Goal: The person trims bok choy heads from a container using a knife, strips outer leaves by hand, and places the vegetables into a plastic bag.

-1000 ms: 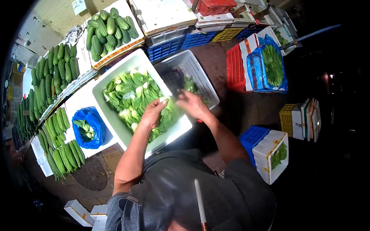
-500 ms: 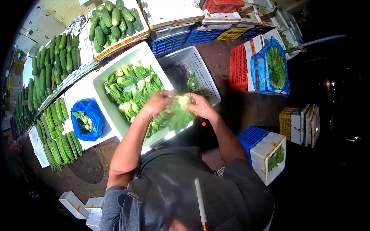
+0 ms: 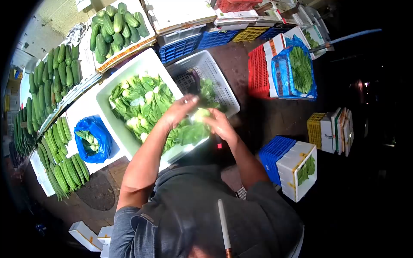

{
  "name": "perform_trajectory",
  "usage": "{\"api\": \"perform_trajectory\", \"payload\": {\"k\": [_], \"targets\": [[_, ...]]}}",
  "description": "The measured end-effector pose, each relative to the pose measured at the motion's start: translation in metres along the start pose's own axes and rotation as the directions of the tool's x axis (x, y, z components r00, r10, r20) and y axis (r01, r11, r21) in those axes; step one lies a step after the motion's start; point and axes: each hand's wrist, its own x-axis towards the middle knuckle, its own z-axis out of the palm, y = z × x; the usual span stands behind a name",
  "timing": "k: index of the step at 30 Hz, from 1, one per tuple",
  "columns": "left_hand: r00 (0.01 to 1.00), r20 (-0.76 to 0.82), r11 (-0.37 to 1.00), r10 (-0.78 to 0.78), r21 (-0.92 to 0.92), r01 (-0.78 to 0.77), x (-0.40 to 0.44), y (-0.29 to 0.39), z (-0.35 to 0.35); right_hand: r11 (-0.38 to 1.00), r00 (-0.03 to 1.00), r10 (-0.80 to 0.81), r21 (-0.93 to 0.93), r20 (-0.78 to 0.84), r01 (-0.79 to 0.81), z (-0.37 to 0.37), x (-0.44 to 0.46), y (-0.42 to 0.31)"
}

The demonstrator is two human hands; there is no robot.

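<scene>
A head of bok choy (image 3: 200, 115) is in my right hand (image 3: 218, 124), its pale base up and its leaves hanging over the near corner of a white foam box (image 3: 103, 96). My left hand (image 3: 183, 111) is just left of the base, fingers stretched out and slightly blurred, apart from the bok choy. Below it, several bok choy heads (image 3: 144, 103) fill the box. Beyond my hands stands a grey perforated basket (image 3: 226, 88) with loose green leaves (image 3: 208, 91) in it, partly smeared.
On the left are a blue bag of greens (image 3: 105, 139), ridged gourds (image 3: 69, 172) and cucumbers (image 3: 114, 30). A red crate (image 3: 259, 69) and blue-lined box of leafy greens (image 3: 301, 71) stand to the right. Nearer is a white foam box (image 3: 297, 172) against a blue crate (image 3: 275, 157).
My left hand has drawn away from the bok choy, which stays in my right hand. More blurred green shows over the grey basket. The view has shifted slightly.
</scene>
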Motion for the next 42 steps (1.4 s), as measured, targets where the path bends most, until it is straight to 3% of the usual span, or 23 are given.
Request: {"api": "perform_trajectory", "payload": {"k": [2,4,6,7,9,12,14,17,18,22,24,27,28,31,34,35,36,37,38,40,41,42], "targets": [[0.986,0.163,0.995,0.020,0.097,-0.036,-0.008,-0.022,0.002,0.995,0.997,0.033,0.093,0.069,-0.039,0.008,0.005,-0.002],[0.994,0.109,0.996,-0.006,-0.084,0.015,-0.014,-0.041,-0.005,0.981,0.978,0.115,0.136,0.173,-0.139,0.012,0.013,-0.005],[0.998,0.066,0.947,0.001,-0.321,0.021,-0.026,-0.054,-0.021,0.978,0.980,0.095,0.168,0.174,-0.125,0.017,0.013,-0.007],[0.999,-0.031,0.944,0.020,-0.329,-0.029,-0.026,-0.065,-0.029,0.991,0.987,0.070,0.104,0.148,-0.086,0.018,0.016,-0.010],[0.996,-0.021,0.867,0.092,-0.491,-0.090,-0.031,-0.084,-0.049,0.999,0.994,0.042,0.026,0.102,-0.045,0.022,0.024,-0.012],[0.971,-0.035,0.699,0.235,-0.688,-0.194,-0.040,-0.097,-0.070,1.000,0.992,0.021,0.002,0.124,-0.022,0.039,0.030,-0.013],[0.967,-0.096,0.639,0.235,-0.735,-0.228,-0.054,-0.097,-0.081,0.999,0.977,0.037,-0.023,0.211,-0.033,0.050,0.030,-0.010],[0.932,-0.238,0.676,0.273,-0.642,-0.362,-0.069,-0.104,-0.095,0.998,0.961,0.055,-0.027,0.269,-0.049,0.085,0.028,-0.016],[0.922,-0.239,0.621,0.306,-0.684,-0.383,-0.077,-0.101,-0.095,0.990,0.954,0.066,-0.138,0.292,-0.026,0.095,0.031,-0.014],[0.877,-0.339,0.481,0.342,-0.739,-0.473,-0.087,-0.097,-0.102,0.980,0.960,0.074,-0.200,0.268,-0.019,0.151,0.020,-0.031],[0.849,-0.382,0.440,0.365,-0.733,-0.519,-0.094,-0.095,-0.109,0.999,0.963,0.020,-0.039,0.267,-0.010,0.168,0.016,-0.026],[0.834,-0.421,0.438,0.357,-0.713,-0.548,-0.114,-0.090,-0.112,0.970,0.980,-0.028,-0.230,0.196,0.074,0.181,0.013,-0.023],[0.822,-0.434,0.484,0.370,-0.665,-0.569,-0.117,-0.093,-0.115,0.946,0.981,-0.037,-0.310,0.189,0.095,0.184,0.011,-0.021],[0.813,-0.460,0.655,0.356,-0.498,-0.569,-0.130,-0.101,-0.125,0.936,0.982,-0.091,-0.323,0.164,0.141,0.197,0.009,-0.010],[0.791,-0.519,0.668,0.325,-0.466,-0.580,-0.133,-0.114,-0.137,0.924,0.967,-0.185,-0.304,0.177,0.233,0.206,0.006,0.006],[0.831,-0.508,0.828,0.226,-0.349,-0.439,-0.142,-0.117,-0.145,0.898,0.954,-0.234,-0.335,0.188,0.286,0.208,0.011,0.020],[0.799,-0.544,0.841,0.256,-0.283,-0.462,-0.129,-0.145,-0.153,0.870,0.937,-0.282,-0.358,0.204,0.340,0.213,0.016,0.028],[0.833,-0.520,0.837,0.188,-0.359,-0.413,-0.136,-0.148,-0.154,0.744,0.882,-0.398,-0.473,0.253,0.472,0.221,0.013,0.016],[0.864,-0.487,0.825,0.125,-0.434,-0.363,-0.144,-0.149,-0.156,0.795,0.943,-0.248,-0.510,0.224,0.330,0.228,0.011,0.017],[0.875,-0.484,0.837,0.019,-0.471,-0.279,-0.163,-0.153,-0.167,0.576,0.805,-0.456,-0.564,0.379,0.591,0.247,0.012,0.013],[0.855,-0.514,0.759,0.067,-0.530,-0.377,-0.144,-0.194,-0.175,0.617,0.812,-0.415,-0.529,0.409,0.582,0.258,0.009,0.012],[0.900,-0.435,0.665,-0.006,-0.674,-0.321,-0.159,-0.196,-0.182,0.656,0.819,-0.372,-0.501,0.437,0.565,0.267,0.007,0.012]]}}
